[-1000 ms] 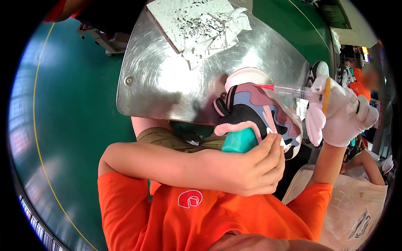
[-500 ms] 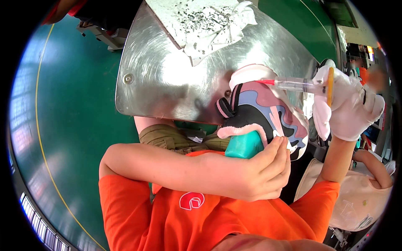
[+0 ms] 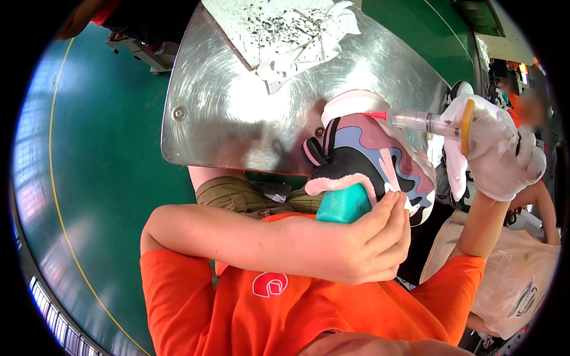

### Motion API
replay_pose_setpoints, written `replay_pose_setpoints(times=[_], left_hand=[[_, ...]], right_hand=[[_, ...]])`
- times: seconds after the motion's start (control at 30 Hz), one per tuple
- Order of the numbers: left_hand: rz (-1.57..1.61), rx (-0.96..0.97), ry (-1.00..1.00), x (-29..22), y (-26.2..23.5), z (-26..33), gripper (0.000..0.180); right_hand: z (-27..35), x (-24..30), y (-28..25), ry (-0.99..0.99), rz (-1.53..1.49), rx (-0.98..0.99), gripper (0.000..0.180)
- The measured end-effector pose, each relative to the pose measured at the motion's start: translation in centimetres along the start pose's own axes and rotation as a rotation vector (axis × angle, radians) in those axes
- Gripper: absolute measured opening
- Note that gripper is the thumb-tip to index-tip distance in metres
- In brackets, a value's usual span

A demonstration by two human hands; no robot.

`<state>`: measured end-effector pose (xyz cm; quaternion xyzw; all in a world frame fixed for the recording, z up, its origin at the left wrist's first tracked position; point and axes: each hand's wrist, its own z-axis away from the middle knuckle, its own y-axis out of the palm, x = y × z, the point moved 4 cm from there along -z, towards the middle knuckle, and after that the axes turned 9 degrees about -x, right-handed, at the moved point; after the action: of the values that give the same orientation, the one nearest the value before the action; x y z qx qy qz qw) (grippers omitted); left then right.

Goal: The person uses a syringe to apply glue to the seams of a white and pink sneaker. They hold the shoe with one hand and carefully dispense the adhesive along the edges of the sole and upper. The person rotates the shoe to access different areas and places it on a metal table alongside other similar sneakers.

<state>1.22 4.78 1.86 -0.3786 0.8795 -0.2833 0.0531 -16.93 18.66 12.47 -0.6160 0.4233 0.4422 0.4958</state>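
Note:
A sneaker (image 3: 356, 145) with a pink, blue and black patterned upper and white sole leans against the table's near edge. Inside its pink collar sits a teal shoe last (image 3: 344, 203). My bare left hand (image 3: 375, 246) is closed on the sneaker beside the collar, fingertips pressing its side. In my white-gloved right hand (image 3: 496, 148) is a clear syringe (image 3: 415, 120) with a yellow finger flange and a red tip. That tip meets the seam between upper and white sole near the toe. The glove hides part of the plunger.
The metal table (image 3: 208, 118) carries a white board (image 3: 249, 26) with crumpled paper and dark specks at the far side. At the right, another person in a beige top (image 3: 504, 273) sits close to my right arm. A person's arm shows at far left.
The syringe tip and sneaker keep nearly the same place, shifting only slightly left in view. At the right, the person in beige has moved an arm and turned a little.

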Motion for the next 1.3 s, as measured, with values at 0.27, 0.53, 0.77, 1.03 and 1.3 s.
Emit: replay_pose_setpoints(times=[0.27, 0.53, 0.77, 1.03, 1.3], left_hand=[[-0.008, -0.003, -0.004, 0.2, -0.1, 0.0, 0.023], [0.005, -0.031, -0.006, 0.1, -0.1, 0.0, 0.023], [0.011, -0.017, -0.006, 0.1, -0.2, 0.4, 0.025], [-0.011, -0.021, 0.009, 0.1, -0.4, 0.5, 0.025], [-0.049, -0.058, 0.046, -0.6, -0.2, 1.3, 0.025]], right_hand=[[0.2, -0.2, 0.1, -0.023, 0.039, -0.069, 0.046], [-2.9, 1.6, -0.1, 0.963, -1.977, 0.133, 0.069], [-7.4, 8.5, 0.7, 0.722, -2.317, 0.400, 0.096], [-8.7, 8.9, 1.2, 0.346, -2.235, 0.105, 0.089], [-8.9, 10.0, 0.8, 0.507, -2.382, 0.056, 0.073]])
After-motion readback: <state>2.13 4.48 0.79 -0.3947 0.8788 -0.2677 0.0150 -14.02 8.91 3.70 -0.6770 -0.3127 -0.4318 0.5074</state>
